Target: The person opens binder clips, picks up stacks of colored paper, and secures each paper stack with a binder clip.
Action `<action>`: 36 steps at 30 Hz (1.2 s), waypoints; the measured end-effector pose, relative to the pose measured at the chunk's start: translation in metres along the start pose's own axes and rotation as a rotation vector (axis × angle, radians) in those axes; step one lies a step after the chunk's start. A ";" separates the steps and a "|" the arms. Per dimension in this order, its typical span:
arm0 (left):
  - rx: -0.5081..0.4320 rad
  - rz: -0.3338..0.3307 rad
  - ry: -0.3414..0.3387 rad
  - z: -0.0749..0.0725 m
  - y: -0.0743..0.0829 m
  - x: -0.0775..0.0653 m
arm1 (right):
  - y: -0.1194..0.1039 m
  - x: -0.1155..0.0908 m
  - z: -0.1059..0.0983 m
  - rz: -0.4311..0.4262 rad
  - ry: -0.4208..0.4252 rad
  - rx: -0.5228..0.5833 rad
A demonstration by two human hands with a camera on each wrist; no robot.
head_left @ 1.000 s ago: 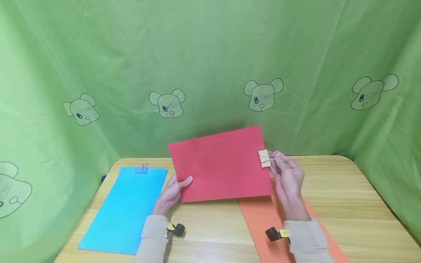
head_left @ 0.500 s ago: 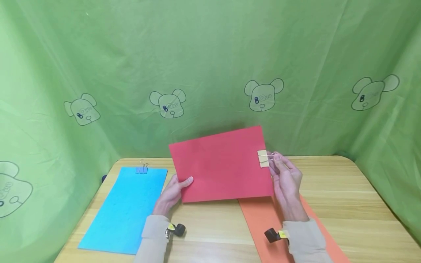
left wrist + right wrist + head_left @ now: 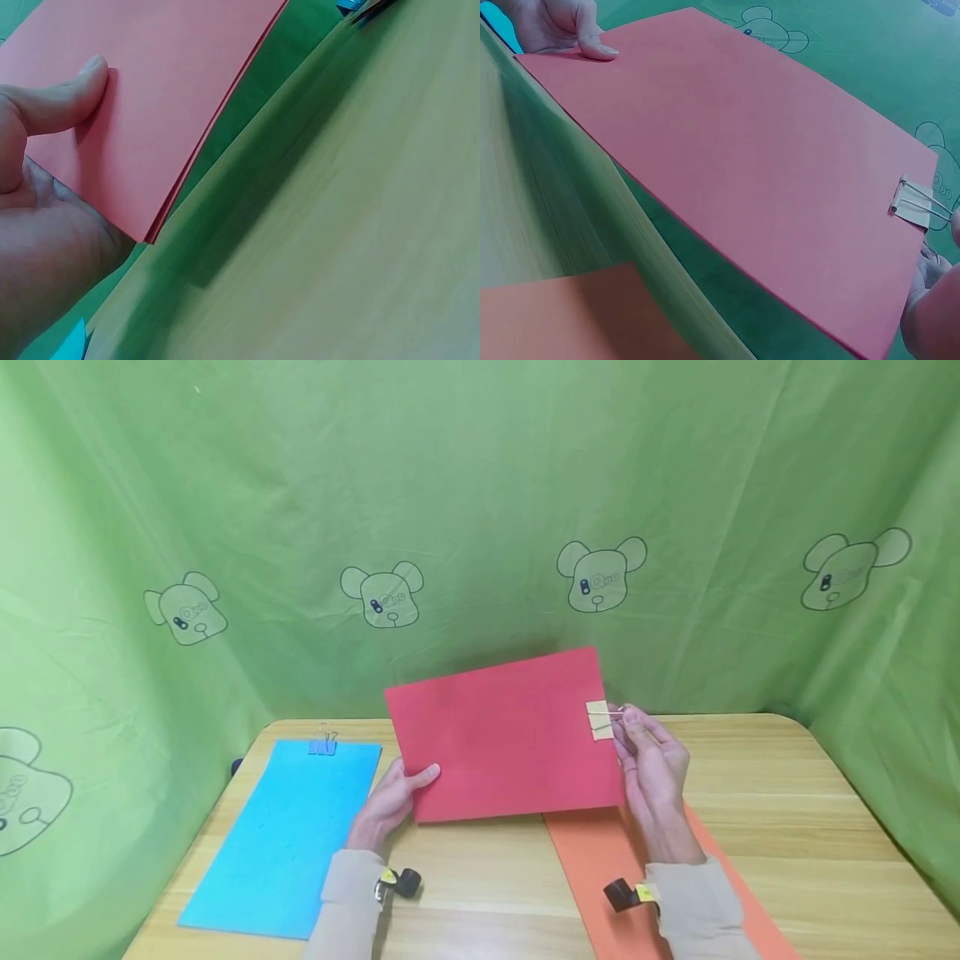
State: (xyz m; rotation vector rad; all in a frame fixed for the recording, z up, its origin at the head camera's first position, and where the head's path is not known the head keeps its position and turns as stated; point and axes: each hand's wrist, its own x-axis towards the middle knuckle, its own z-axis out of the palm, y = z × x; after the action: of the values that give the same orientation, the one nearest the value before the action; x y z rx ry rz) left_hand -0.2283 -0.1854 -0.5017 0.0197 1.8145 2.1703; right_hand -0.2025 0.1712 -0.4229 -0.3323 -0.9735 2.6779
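A stack of red paper [image 3: 502, 743] is held tilted above the table, its long side running left to right. My left hand [image 3: 392, 793] grips its lower left corner, thumb on the front face; the left wrist view shows more than one sheet at the edge [image 3: 180, 184]. On the right short edge sits a pale yellow binder clip [image 3: 599, 720], its body over the paper. My right hand [image 3: 654, 764] pinches the clip's wire handles between thumb and fingers. In the right wrist view the binder clip [image 3: 913, 202] straddles the paper's edge.
Blue paper [image 3: 285, 843] lies at the table's left with a blue binder clip [image 3: 322, 747] on its far edge. Orange paper [image 3: 592, 868] lies under my right forearm. A green curtain [image 3: 480, 510] hangs behind the wooden table [image 3: 787, 827].
The yellow binder clip has slid slightly left, further onto the red paper, and my right hand has shifted a little left with it. My left hand stays in place.
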 end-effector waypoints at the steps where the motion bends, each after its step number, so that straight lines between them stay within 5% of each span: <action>1: -0.004 -0.003 0.000 0.000 0.000 0.000 | 0.000 0.000 0.000 0.002 -0.003 0.001; 30: -0.054 -0.014 -0.028 -0.003 0.003 -0.003 | 0.002 0.003 -0.007 0.041 -0.175 0.010; 36: -0.047 0.026 -0.061 -0.012 0.009 -0.004 | -0.002 0.007 -0.013 0.077 -0.262 -0.098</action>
State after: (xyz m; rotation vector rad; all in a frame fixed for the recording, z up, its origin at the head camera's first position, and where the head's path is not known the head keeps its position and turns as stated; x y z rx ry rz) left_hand -0.2293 -0.1997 -0.4943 0.0984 1.7385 2.2051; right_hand -0.2046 0.1824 -0.4316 -0.0372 -1.1911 2.7992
